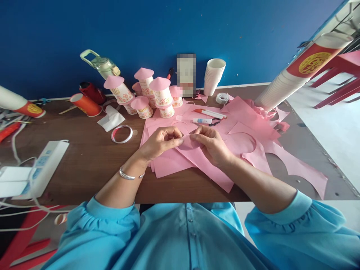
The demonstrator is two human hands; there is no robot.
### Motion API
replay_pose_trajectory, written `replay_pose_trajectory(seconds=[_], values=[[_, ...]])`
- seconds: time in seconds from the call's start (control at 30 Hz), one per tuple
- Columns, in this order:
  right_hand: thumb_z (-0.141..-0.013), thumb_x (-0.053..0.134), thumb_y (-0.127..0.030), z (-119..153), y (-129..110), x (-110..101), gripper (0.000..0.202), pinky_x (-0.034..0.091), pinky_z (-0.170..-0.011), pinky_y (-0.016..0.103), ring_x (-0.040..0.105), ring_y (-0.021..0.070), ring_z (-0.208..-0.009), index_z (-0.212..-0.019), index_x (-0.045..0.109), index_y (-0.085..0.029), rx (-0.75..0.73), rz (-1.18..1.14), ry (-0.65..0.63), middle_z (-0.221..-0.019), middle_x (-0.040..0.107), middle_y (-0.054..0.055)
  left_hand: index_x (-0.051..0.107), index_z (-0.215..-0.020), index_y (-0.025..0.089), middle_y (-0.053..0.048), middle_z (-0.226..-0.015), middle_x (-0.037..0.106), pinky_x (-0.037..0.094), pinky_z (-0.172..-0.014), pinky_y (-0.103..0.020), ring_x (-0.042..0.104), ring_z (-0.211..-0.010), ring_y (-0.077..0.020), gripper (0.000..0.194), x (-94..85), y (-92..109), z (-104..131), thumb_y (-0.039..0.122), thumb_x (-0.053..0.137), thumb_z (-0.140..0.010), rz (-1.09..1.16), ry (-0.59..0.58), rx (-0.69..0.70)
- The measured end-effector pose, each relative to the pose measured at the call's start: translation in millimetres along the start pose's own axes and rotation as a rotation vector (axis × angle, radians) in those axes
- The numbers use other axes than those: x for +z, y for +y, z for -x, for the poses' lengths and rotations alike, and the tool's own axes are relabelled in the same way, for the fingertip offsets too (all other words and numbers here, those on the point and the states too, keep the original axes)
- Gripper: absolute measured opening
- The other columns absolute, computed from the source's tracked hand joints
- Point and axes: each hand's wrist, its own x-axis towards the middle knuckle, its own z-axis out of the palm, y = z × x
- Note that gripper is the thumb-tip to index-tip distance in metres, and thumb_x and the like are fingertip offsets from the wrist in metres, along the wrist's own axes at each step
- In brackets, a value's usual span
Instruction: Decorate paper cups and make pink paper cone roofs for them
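Note:
Between my two hands is a small round piece of pink paper [188, 144], held up over the pink sheets [165, 165]. My left hand [168, 139] pinches its left edge between thumb and fingers. The right edge is pinched by my right hand [207, 141]. Just beyond my hands lie a glue stick [202, 121] and an orange and white pen [209, 114] on the paper. Behind to the left stand several patterned paper cups with pink cone tops [160, 84].
A tape roll [122, 134], an orange cup [86, 105] and a power strip [45, 168] lie on the left. A white cup stack [214, 77] stands by the blue wall. A long cup stack [298, 75] leans at the right, beside pink scraps [306, 172].

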Motion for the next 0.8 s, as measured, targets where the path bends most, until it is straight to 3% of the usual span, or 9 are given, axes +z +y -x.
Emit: replay_pose_trajectory(seconds=[0.23, 0.5, 0.67, 0.8], values=[[-0.068, 0.090, -0.038, 0.9, 2.2, 0.1, 0.033, 0.040, -0.067, 0.030, 0.054, 0.0137, -0.070, -0.066, 0.062, -0.021, -0.033, 0.095, -0.020, -0.071, 0.066, -0.001, 0.072, -0.083, 0.018, -0.002, -0.081, 0.063, 0.045, -0.074, -0.029, 0.054, -0.078, -0.0158, 0.028, -0.7, 1.5, -0.2, 0.046, 0.076, -0.083, -0.009, 0.011, -0.030], [-0.064, 0.092, -0.040, 1.5, 4.7, 2.6, 0.035, 0.046, -0.068, 0.031, 0.059, 0.0154, -0.072, -0.066, 0.064, -0.020, -0.014, 0.140, -0.008, -0.076, 0.070, 0.002, 0.071, -0.080, 0.017, -0.002, -0.078, 0.063, 0.044, -0.070, -0.029, 0.054, -0.075, -0.0150, 0.024, 5.0, -3.7, 0.3, 0.040, 0.078, -0.081, -0.017, 0.009, -0.028], [-0.066, 0.093, -0.046, -0.2, 6.8, -0.4, 0.039, 0.040, -0.064, 0.028, 0.051, 0.0121, -0.067, -0.068, 0.064, -0.020, 0.018, 0.117, -0.036, -0.071, 0.065, -0.001, 0.071, -0.077, 0.017, -0.001, -0.075, 0.063, 0.042, -0.069, -0.029, 0.053, -0.074, -0.0147, 0.022, 4.9, -5.6, -0.9, 0.038, 0.077, -0.080, -0.023, 0.042, -0.041], [-0.072, 0.090, -0.055, -3.8, 8.7, -4.2, 0.042, 0.037, -0.060, 0.026, 0.048, 0.0109, -0.067, -0.090, 0.074, -0.022, 0.012, 0.062, 0.024, -0.077, 0.061, -0.003, 0.070, -0.075, 0.018, 0.001, -0.072, 0.061, 0.041, -0.069, -0.028, 0.049, -0.069, -0.0124, 0.021, 2.7, -7.3, -3.0, 0.036, 0.078, -0.078, 0.084, 0.128, -0.046]])
